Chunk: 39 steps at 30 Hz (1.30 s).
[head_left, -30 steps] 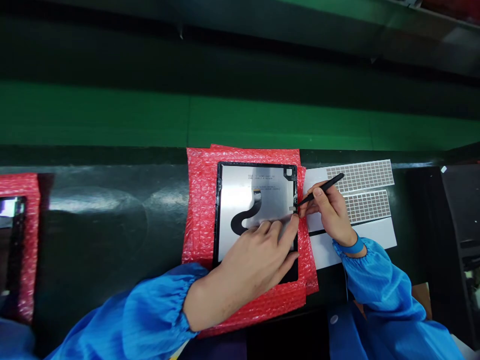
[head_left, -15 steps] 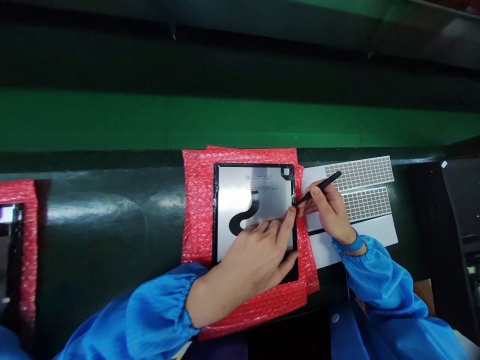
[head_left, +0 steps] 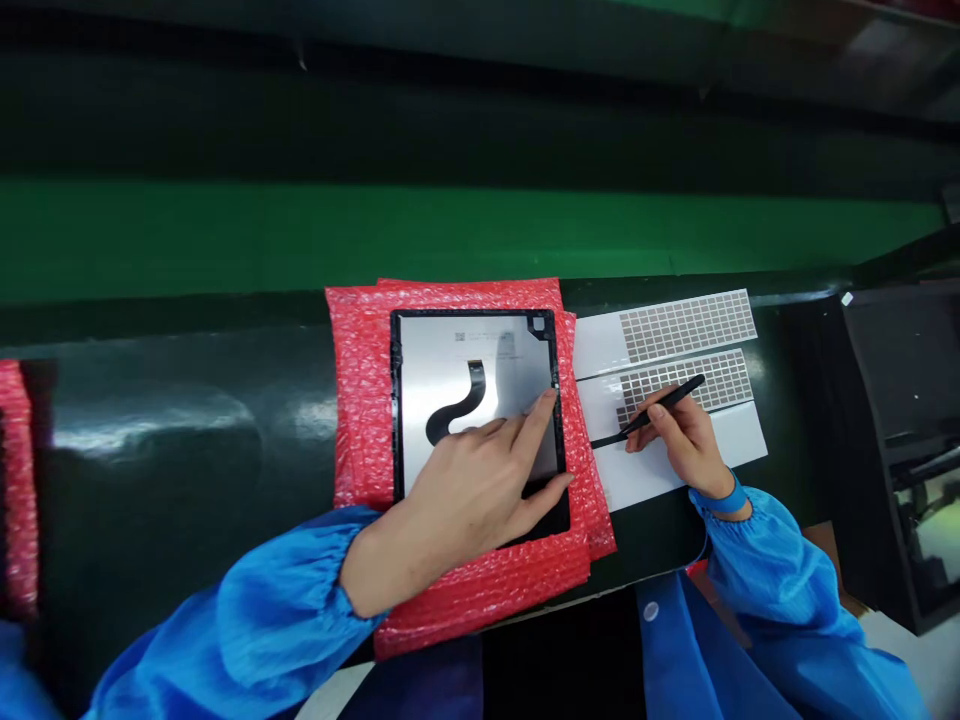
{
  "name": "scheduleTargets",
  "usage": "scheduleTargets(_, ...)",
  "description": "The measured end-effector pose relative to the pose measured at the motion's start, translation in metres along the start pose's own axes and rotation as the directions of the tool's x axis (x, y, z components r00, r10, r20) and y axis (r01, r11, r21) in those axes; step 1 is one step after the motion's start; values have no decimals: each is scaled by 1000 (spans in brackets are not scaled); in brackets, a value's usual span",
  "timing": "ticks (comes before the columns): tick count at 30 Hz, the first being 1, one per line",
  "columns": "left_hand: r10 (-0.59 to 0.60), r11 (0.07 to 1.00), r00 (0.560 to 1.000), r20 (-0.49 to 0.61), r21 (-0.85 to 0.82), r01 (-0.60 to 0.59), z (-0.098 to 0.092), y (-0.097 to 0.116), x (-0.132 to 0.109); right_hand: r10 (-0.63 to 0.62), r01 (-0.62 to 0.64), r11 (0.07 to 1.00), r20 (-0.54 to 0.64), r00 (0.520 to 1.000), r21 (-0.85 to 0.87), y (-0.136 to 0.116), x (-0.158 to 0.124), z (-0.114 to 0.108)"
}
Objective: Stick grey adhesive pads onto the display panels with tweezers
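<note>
A tablet screen panel [head_left: 420,345] with a silver back and black frame lies on red bubble wrap [head_left: 360,400]. A black curved ribbon cable [head_left: 459,408] crosses the silver back. My left hand [head_left: 480,480] rests on the panel, fingers apart, its index fingertip at the right frame edge and its thumb near the lower right. To the right, my right hand [head_left: 682,430] grips black tweezers [head_left: 670,398] like a pen. Their tip is at the lower edge of a sheet of small grey stickers [head_left: 720,378].
A second sticker sheet [head_left: 686,325] lies just behind, and a white sheet [head_left: 652,470] lies in front. More red bubble wrap [head_left: 19,480] shows at the far left. A dark bin or case [head_left: 870,450] stands on the right. Behind the bench [head_left: 187,420] runs a green strip.
My right hand has moved the tweezers from the panel's right edge over to the sticker sheets. My left hand stays on the panel. The whole view has shifted slightly.
</note>
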<state>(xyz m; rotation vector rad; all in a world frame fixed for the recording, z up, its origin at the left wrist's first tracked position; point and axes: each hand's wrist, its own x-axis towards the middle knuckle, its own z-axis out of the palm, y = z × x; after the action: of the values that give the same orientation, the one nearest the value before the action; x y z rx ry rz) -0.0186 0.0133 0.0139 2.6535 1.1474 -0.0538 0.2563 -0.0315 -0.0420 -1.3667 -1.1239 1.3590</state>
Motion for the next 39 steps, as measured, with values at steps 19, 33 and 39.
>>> scheduleTargets(19, 413, 908, 910, 31, 64, -414, 44, 72, -30, 11, -43, 960, -112, 994, -278, 10, -63, 3)
scheduleTargets(33, 411, 905, 911, 44, 98, -413, 48, 70, -28, 44, -64, 961, -78, 996, -270, 11, -59, 0)
scheduleTargets(39, 413, 905, 910, 35, 99, -414, 48, 71, -27, 91, -108, 971, -86, 992, -212, 10, -58, -2)
